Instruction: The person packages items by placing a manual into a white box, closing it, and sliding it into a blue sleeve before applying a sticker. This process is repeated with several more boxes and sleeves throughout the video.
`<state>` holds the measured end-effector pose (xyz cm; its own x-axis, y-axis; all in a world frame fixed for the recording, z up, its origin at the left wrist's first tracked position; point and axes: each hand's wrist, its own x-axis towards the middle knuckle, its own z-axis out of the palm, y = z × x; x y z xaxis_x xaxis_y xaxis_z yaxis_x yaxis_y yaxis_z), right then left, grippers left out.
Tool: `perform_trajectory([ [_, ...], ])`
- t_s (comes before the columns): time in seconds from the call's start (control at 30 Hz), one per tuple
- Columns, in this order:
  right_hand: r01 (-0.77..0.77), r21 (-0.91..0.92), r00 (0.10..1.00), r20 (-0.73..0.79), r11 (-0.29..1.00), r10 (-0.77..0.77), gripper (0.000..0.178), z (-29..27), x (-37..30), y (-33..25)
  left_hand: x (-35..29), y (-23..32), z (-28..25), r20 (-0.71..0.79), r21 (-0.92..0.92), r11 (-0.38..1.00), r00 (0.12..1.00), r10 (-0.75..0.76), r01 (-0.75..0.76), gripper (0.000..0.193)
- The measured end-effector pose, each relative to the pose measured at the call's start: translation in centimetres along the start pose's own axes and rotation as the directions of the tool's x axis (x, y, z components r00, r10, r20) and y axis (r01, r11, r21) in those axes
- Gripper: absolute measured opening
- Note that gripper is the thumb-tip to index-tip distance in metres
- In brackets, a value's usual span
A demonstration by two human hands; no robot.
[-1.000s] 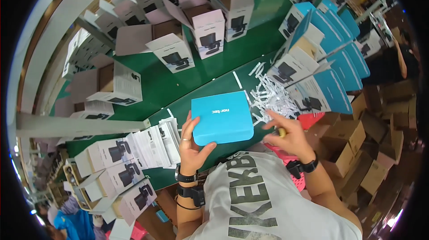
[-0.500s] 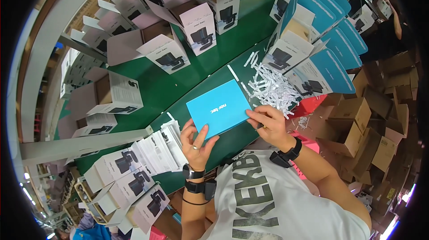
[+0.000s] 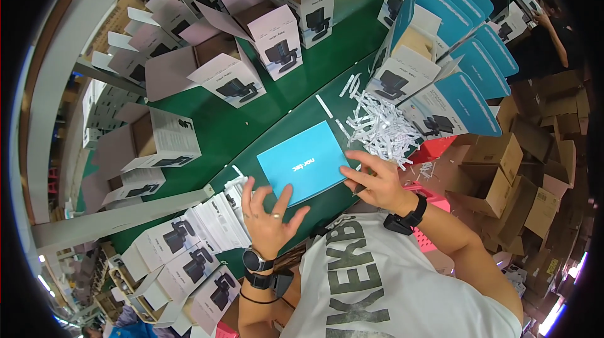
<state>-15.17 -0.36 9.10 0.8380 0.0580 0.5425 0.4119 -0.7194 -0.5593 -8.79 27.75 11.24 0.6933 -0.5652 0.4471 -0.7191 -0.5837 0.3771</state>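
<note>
A flat blue rectangular piece (image 3: 289, 177), perhaps a thin box or folded card with white lettering, lies on the green table before me. My left hand (image 3: 270, 221) has its fingers spread at the piece's lower left corner, the index fingertip at its edge. My right hand (image 3: 376, 180) is at the right edge, its fingers bent and a fingertip touching the blue surface. Something small and dark shows under the right fingers, too hidden to name. Left of the left hand lies a stack of printed white leaflets (image 3: 217, 218).
White paper shreds (image 3: 384, 127) lie heaped on the right. Open white boxes (image 3: 233, 80) stand at the back left. Boxes with blue flaps (image 3: 469, 99) stand at the back right. More boxes (image 3: 217, 294) are at lower left. Brown cartons (image 3: 494, 165) are piled right; a person (image 3: 553, 33) is beyond.
My left hand has loosened from the blue piece and spread its fingers. The piece has shifted slightly left and nearer to me. My right index finger has lifted from it.
</note>
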Motion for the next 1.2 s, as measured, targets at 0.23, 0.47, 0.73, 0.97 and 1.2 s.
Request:
perform_trajectory([
  [0.23,0.023,0.128,0.998,-0.064,0.992,-0.015,0.038,2.8,-0.9,1.5,4.4,3.4,4.4,0.259,0.213,0.977,0.964,-0.056,0.0,0.085],
  [0.47,0.155,0.094,0.985,0.06,0.983,-0.161,0.035,0.7,1.4,4.4,5.3,3.4,4.8,0.213,0.234,0.972,0.975,-0.071,0.02,0.088],
  [0.73,0.009,0.454,0.987,0.14,0.891,-0.081,0.029,0.2,3.8,4.5,10.0,-0.8,-0.5,0.287,0.068,0.997,0.958,0.023,-0.044,0.101],
  [0.97,0.045,0.025,0.982,-0.182,0.999,-0.04,0.034,-2.1,24.7,7.9,13.6,-15.0,-9.3,0.235,0.315,0.949,0.966,-0.108,0.03,0.111],
  [1.2,-0.131,-0.335,0.989,0.025,0.933,0.148,0.034,2.0,32.1,14.7,15.5,-21.3,-3.0,-0.022,0.496,0.746,0.865,-0.502,0.445,0.095],
])
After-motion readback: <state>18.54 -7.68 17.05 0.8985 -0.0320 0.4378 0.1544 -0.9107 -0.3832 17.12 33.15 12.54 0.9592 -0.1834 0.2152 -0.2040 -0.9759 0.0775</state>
